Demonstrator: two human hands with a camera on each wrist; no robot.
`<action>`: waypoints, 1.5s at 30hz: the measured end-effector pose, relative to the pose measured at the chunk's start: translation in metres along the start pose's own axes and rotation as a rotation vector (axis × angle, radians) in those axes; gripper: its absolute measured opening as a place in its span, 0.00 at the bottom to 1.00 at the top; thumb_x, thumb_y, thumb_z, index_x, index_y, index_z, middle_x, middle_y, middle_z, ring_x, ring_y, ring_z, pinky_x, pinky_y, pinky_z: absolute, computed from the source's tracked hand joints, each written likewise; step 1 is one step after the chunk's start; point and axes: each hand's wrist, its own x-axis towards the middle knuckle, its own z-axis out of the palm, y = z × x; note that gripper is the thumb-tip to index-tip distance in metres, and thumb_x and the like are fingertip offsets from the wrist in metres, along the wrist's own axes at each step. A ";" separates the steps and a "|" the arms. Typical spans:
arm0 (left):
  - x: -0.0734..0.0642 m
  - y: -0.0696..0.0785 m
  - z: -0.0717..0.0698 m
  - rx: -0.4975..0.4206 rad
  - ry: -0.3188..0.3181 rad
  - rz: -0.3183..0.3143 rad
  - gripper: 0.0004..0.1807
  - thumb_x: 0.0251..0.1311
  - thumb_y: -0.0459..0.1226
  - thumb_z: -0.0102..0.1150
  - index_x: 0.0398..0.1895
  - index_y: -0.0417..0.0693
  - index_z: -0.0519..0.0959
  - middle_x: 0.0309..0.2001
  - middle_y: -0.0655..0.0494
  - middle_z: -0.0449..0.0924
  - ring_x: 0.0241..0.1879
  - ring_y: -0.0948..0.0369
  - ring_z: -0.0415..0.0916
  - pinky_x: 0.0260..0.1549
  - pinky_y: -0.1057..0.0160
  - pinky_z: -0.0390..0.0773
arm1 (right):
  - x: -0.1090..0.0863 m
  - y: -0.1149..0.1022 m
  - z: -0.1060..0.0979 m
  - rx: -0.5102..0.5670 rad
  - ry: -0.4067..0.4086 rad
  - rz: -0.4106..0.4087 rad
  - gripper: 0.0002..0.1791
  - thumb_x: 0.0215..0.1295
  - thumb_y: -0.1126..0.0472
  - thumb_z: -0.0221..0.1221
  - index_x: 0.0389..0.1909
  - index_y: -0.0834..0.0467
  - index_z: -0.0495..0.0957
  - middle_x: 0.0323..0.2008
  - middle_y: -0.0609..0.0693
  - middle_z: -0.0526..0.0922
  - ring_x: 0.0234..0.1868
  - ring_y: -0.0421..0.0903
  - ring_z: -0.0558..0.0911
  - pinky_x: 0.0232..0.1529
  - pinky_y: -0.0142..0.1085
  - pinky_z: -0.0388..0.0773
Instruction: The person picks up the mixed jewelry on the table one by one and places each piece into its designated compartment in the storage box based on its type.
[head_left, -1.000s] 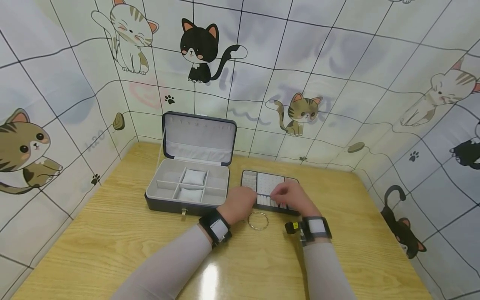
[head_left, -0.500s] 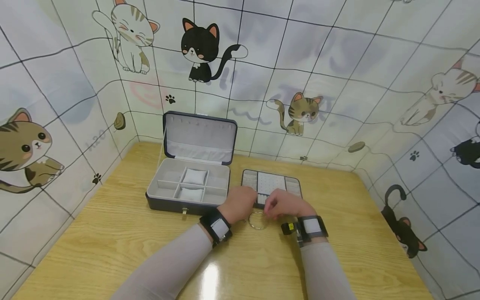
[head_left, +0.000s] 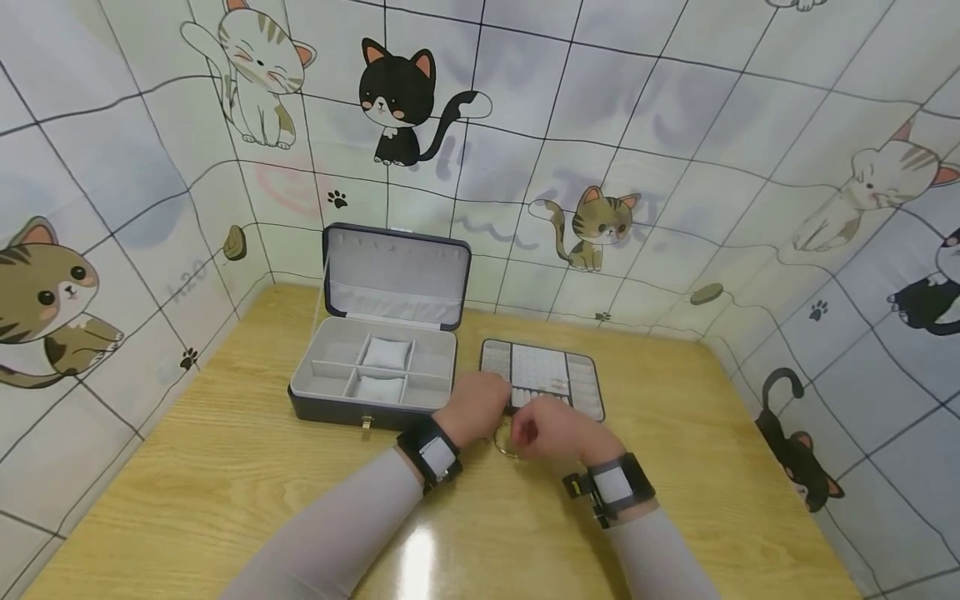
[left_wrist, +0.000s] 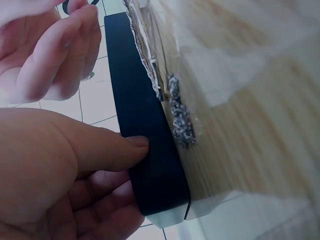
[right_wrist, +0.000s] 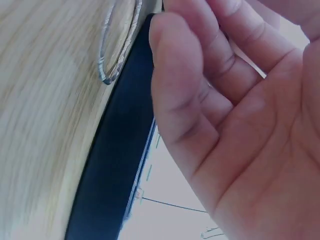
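Observation:
A shallow dark-sided jewelry tray (head_left: 542,367) with pale sections lies flat on the table. My left hand (head_left: 477,406) holds its front left corner; in the left wrist view the thumb (left_wrist: 135,145) presses the dark side and fingers curl beneath. My right hand (head_left: 558,429) hovers just before the tray's front edge, fingers loosely bent, with nothing visible between them. It partly hides a gold bangle (head_left: 501,442) on the table. Beside the bangle (left_wrist: 145,47), the left wrist view shows a bunched silvery chain (left_wrist: 180,112) in clear plastic. Small earrings (head_left: 558,383) sit on the tray's padded panel.
An open jewelry box (head_left: 330,408) with its lid (head_left: 397,275) raised stands left of the tray. Its compartments include two white cushions (head_left: 386,353). A cat-print curtain (head_left: 510,167) encloses the back and sides of the wooden table (head_left: 225,483).
My right hand has come off the tray, moving toward me and left, to above the bangle. The earrings on the panel are now uncovered. My left hand has stayed at the tray corner.

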 end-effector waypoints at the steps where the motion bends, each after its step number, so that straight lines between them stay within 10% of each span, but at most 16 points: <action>1: 0.000 0.000 0.000 0.004 -0.007 -0.002 0.06 0.66 0.35 0.63 0.30 0.51 0.84 0.28 0.56 0.84 0.27 0.58 0.80 0.22 0.59 0.77 | -0.002 -0.001 0.001 -0.013 0.000 0.013 0.09 0.57 0.69 0.70 0.30 0.50 0.87 0.30 0.39 0.85 0.32 0.38 0.81 0.38 0.34 0.82; 21: 0.002 0.006 -0.002 0.012 0.000 0.013 0.05 0.63 0.35 0.65 0.29 0.53 0.84 0.29 0.57 0.85 0.29 0.58 0.82 0.23 0.59 0.78 | -0.008 0.005 0.006 -0.104 -0.011 0.100 0.16 0.50 0.71 0.67 0.33 0.45 0.85 0.30 0.38 0.83 0.33 0.38 0.80 0.37 0.36 0.80; 45: -0.002 0.002 0.004 0.023 0.007 0.002 0.06 0.65 0.36 0.65 0.29 0.53 0.83 0.28 0.57 0.84 0.29 0.59 0.82 0.23 0.59 0.78 | 0.008 0.009 0.022 -0.045 -0.052 -0.005 0.15 0.49 0.73 0.65 0.24 0.47 0.83 0.20 0.34 0.76 0.23 0.32 0.72 0.28 0.28 0.72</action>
